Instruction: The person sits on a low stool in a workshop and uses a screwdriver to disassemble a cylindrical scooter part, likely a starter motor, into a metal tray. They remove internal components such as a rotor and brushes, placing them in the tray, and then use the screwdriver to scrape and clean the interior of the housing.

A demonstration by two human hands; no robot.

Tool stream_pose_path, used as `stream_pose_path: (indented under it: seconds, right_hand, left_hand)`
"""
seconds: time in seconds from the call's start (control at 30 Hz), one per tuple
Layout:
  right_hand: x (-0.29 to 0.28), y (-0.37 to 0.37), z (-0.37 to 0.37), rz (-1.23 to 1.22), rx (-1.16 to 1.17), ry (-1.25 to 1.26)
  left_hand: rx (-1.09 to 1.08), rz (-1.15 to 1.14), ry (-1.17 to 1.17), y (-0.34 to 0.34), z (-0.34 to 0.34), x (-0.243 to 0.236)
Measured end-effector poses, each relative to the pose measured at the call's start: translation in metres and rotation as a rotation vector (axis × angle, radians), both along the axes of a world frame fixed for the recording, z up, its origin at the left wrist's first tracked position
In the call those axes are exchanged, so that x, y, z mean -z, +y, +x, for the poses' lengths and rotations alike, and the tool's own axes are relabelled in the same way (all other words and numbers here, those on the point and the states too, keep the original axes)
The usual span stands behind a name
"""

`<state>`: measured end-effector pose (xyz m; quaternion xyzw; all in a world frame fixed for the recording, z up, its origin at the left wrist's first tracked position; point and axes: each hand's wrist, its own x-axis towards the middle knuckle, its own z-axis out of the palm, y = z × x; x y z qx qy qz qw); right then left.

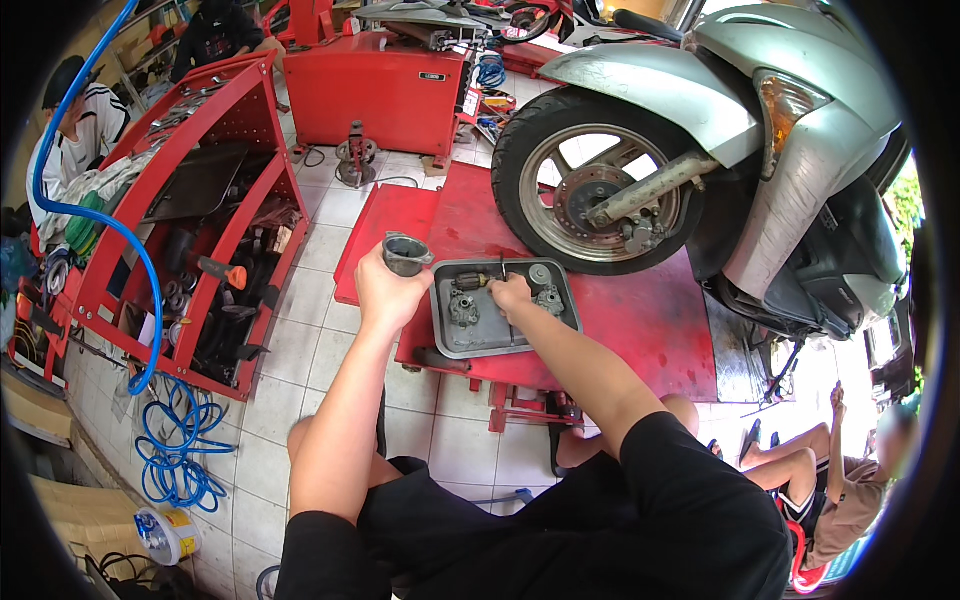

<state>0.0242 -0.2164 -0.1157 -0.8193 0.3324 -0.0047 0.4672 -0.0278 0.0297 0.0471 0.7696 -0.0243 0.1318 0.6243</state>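
Observation:
My left hand [385, 285] grips a dark metal cup-like part [405, 255], held up at the left corner of a grey metal tray [450, 340]. My right hand [510, 293] is closed on a thin dark rod-like tool [511, 332] inside the tray. A screwdriver handle [470, 283] is beside those fingers. In the tray are a metal part [463, 310] on the left, another [548, 299] on the right and a round piece [539, 275] at the back. The tray rests on a red lift platform [640, 340].
A silver scooter's front wheel [530, 230] stands behind the tray. Left are a red tool cart [120, 310], blue hose [180, 450] and bucket [165, 535]. A red cabinet [365, 95] stands behind. Two people [90, 120] are at upper left; another person [840, 500] sits at lower right.

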Motion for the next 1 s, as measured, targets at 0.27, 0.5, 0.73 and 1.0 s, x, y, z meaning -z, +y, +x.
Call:
stream_pose_path:
  seconds: [0.27, 0.5, 0.73, 1.0]
  right_hand:
    - [-0.004, -0.005, -0.004, 0.377, -0.104, -0.013]
    - [-0.037, -0.005, -0.027, 0.540, -0.251, -0.179]
    - [-0.085, -0.038, -0.091, 0.849, -0.288, -0.458]
    - [-0.130, -0.093, -0.181, 0.386, -0.496, -0.430]
  left_hand:
    - [0.008, 0.042, -0.006, -0.002, -0.002, -0.004]
    - [0.005, 0.038, 0.008, 0.003, -0.001, 0.000]
    - [0.139, -0.033, 0.190, -0.009, 0.005, 0.013]
    - [0.373, 0.005, 0.348, -0.041, 0.001, 0.043]
